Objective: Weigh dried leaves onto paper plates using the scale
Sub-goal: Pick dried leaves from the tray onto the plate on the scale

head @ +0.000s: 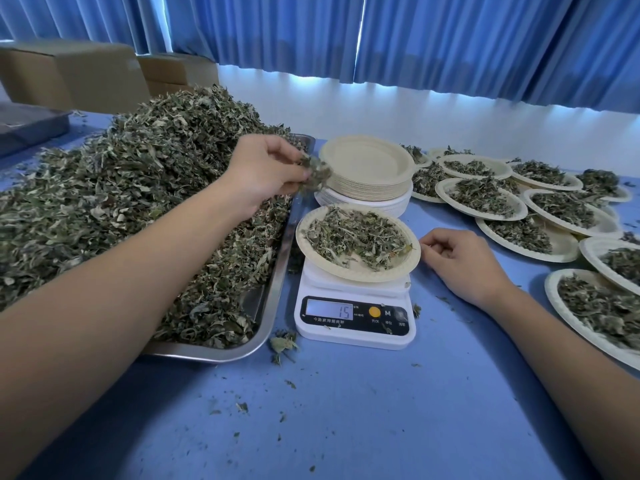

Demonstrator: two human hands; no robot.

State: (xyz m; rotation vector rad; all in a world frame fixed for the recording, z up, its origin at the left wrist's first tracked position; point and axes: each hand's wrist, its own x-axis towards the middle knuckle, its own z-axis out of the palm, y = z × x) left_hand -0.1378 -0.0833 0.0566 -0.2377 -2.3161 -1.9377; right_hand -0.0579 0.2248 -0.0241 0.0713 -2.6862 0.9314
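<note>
15 on display: white digital kitchen scale [353,311], lower centre, carrying round cream paper plate [346,271] of crumbly dried green leaves [356,237].
Left hand [263,171]: centre-left, fingertips pinching small leaf tuft [313,173], likely a fine top-up.
Right hand [460,261]: fingers loosely curled, holding nothing; tips at plate rim, contact unclear, probably poised to lift.
Shiny steel tray [258,304]: left, heaped with flaky loose leaf pile [121,188].
Filled plates [443,192]: right, overlapping.

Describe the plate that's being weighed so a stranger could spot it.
Find the metal tray heaped with dried leaves. Right of it stands a white scale, carrying the plate. Unlike the filled plates farther right, it alone sits off the table.
</note>
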